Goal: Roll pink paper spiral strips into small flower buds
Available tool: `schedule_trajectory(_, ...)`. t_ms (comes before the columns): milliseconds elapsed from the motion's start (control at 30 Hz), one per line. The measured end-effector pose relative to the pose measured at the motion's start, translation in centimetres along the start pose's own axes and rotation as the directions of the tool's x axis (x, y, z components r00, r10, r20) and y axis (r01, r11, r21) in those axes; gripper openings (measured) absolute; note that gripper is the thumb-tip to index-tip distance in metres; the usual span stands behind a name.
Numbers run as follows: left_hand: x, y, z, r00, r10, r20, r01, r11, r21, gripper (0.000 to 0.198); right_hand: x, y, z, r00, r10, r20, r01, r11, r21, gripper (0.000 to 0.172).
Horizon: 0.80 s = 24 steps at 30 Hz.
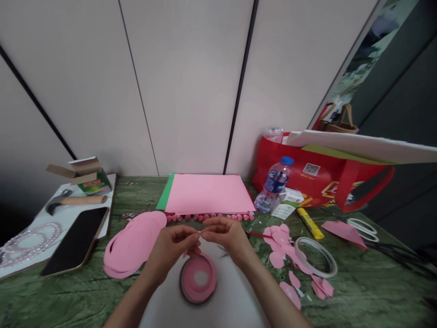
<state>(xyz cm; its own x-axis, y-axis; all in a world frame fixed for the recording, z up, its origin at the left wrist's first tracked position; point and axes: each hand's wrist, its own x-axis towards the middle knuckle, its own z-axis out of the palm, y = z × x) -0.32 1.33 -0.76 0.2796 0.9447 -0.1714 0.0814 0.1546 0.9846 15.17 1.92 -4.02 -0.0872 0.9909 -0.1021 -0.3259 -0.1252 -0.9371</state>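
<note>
My left hand (177, 242) and my right hand (226, 238) meet at the fingertips above a white sheet (167, 300). Both are closed in a pinch on a small bit of pink paper (185, 253), which is mostly hidden by the fingers; a scrap of it shows under my left hand. Just below them lies a round roll (199, 279) with a pink paper ring on top and a pale centre. Behind my hands, a row of small rolled pink paper roses (194, 217) runs along the edge of a pink paper stack (210, 193).
Pink paper discs (133, 246), a phone (77, 241), a hammer (77, 200), bead strings (30, 243) and an opened box (90, 177) lie left. On the right are petal cutouts (278, 241), tape (332, 264), a glue stick (310, 223), a bottle (274, 184), scissors (363, 229) and a red bag (303, 168).
</note>
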Motion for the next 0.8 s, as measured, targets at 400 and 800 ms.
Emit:
schedule_trajectory(400, -0.2, 0.34, 0.06, 0.999, 0.006, 0.047, -0.006, 1.0, -0.006, 0.018, -0.05, 0.15, 0.16, 0.998, -0.06, 0.029, 0.061, 0.997, -0.044, 0.032)
schedule_trajectory(800, -0.32, 0.0, -0.15, 0.988, 0.025, 0.154, -0.019, 0.999, -0.035, 0.02, -0.07, 0.36, 0.14, 0.992, -0.096, 0.082, 0.102, 0.992, -0.069, 0.031)
